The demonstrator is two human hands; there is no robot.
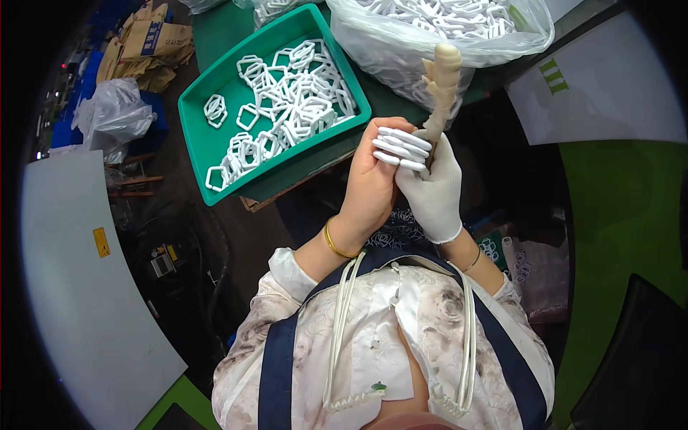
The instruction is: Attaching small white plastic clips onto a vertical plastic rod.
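Observation:
My bare left hand (369, 179) is closed around a small stack of white plastic links (400, 149), whose long sides lie side by side. On my right hand (433, 190) is a white knit glove, and its fingers are closed on a stick-like tool (444, 79). The tool has a rounded cream end pointing away from me and a ragged, peeling wrap; its lower part is hidden between my hands, so its kind is unclear. Both hands meet beside the links. Ahead and to the left, a green tray (215, 79) holds many loose white links (301, 97).
A clear plastic bag (383, 43) full of white links stands at the far right of the dark green table (215, 32). Brown paper sacks (147, 43) and a plastic bag (118, 107) are at the far left. Pale panels (86, 287) flank me.

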